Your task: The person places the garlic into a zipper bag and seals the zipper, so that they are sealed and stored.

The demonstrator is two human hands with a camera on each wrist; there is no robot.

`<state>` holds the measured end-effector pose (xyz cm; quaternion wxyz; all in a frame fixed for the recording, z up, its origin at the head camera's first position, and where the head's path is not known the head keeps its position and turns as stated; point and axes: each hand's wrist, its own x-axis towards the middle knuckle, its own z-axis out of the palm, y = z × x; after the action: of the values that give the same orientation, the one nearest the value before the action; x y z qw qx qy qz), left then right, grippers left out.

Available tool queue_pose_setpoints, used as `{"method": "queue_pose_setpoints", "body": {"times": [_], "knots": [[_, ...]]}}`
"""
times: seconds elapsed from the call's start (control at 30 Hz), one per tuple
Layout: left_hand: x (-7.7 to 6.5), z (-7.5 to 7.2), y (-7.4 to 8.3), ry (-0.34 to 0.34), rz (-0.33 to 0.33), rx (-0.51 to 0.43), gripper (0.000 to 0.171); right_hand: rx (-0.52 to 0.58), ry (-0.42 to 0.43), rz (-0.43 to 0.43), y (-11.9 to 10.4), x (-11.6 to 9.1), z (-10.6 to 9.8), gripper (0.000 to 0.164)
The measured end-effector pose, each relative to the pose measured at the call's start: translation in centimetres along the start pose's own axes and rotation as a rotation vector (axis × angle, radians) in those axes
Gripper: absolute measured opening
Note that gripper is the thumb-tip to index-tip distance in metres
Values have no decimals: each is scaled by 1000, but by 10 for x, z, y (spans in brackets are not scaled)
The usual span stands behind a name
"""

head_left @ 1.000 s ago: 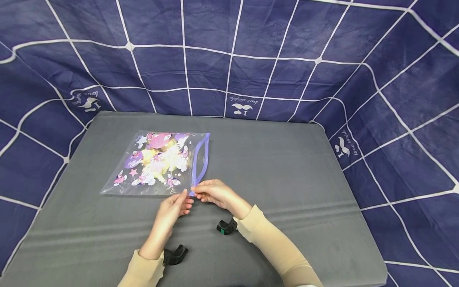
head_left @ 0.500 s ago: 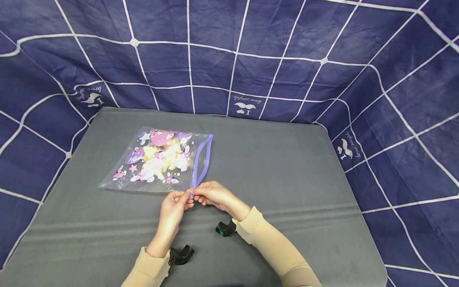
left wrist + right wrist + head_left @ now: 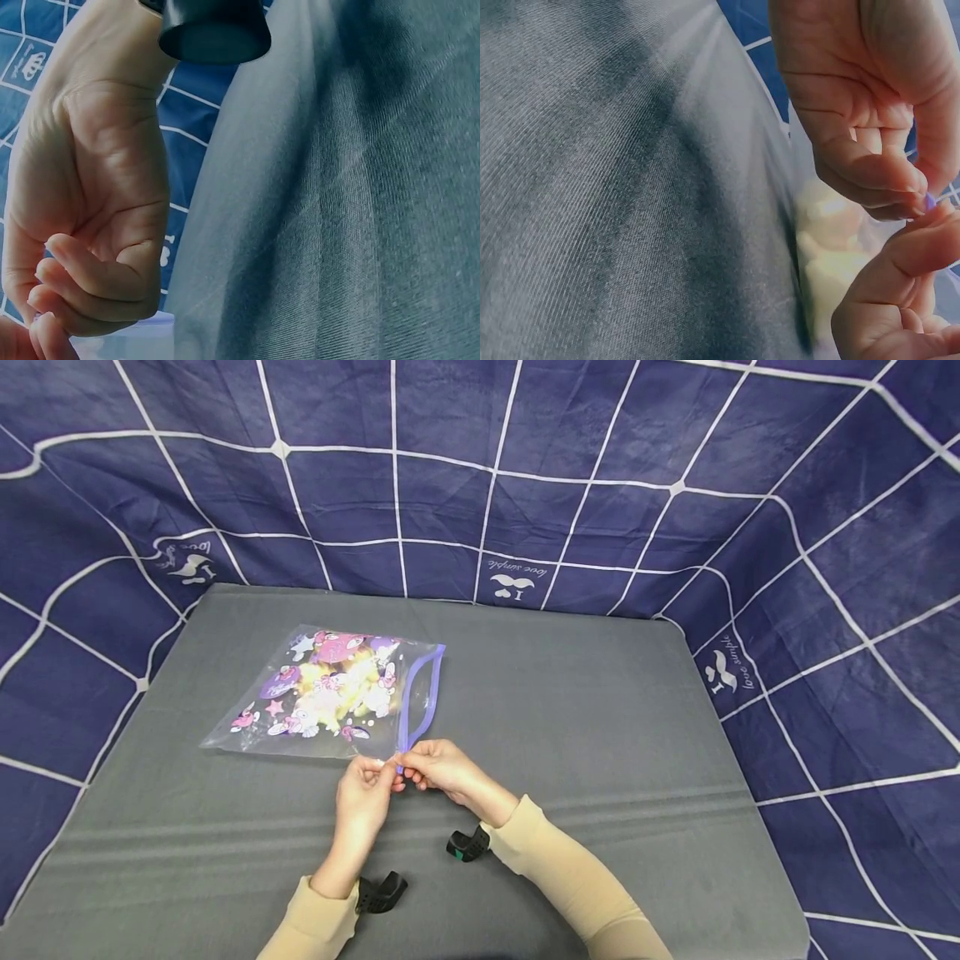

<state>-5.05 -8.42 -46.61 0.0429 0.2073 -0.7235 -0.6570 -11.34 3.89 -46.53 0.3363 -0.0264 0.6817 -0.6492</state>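
A clear zip bag [image 3: 330,693] printed with pink and purple cartoon figures lies on the grey surface, with pale yellow pieces [image 3: 832,255] inside. Its purple zip strip [image 3: 408,702] runs along the right side, and the mouth gapes in the middle. At the near corner of that strip, my left hand [image 3: 363,793] pinches the bag's edge between thumb and fingers. Right beside it, my right hand [image 3: 442,770] pinches the purple end of the strip. The fingertips of both hands meet there and cover the corner. A bit of purple shows between them in the right wrist view.
The grey padded surface [image 3: 600,735] stretches to the right of the bag. Blue cloth [image 3: 435,502] with white grid lines hangs behind and on both sides. Black wrist mounts [image 3: 382,892] sit at both wrists, below beige sleeves.
My left hand has moved in slightly and now grips the bag's corner tightly against my right fingertips. The bag has turned slightly, and the head view has shifted a little.
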Motion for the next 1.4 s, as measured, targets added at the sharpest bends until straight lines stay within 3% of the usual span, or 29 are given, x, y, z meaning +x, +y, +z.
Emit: {"method": "queue_pose_setpoints", "body": {"times": [0.2,0.57,0.67,0.8,0.9,1.07,1.4], "knots": [[1,2,0,27,32,33,9,10,55,-55,0,0,4,25],[0,3,0,21,54,-68,9,79,88,-33,3,2,6,27],[-2,4,1,3,5,-103,8,96,82,-25,1,0,4,29],[-4,6,3,-82,-125,-201,19,82,105,-45,-1,-2,0,29],[-5,9,3,-142,-181,-248,26,51,107,-51,-1,-3,-2,27],[-5,14,4,-149,-142,-233,21,24,86,-58,-1,-3,-3,26],[-7,22,7,-90,-72,-204,19,95,69,-62,-2,-4,-1,28]]}}
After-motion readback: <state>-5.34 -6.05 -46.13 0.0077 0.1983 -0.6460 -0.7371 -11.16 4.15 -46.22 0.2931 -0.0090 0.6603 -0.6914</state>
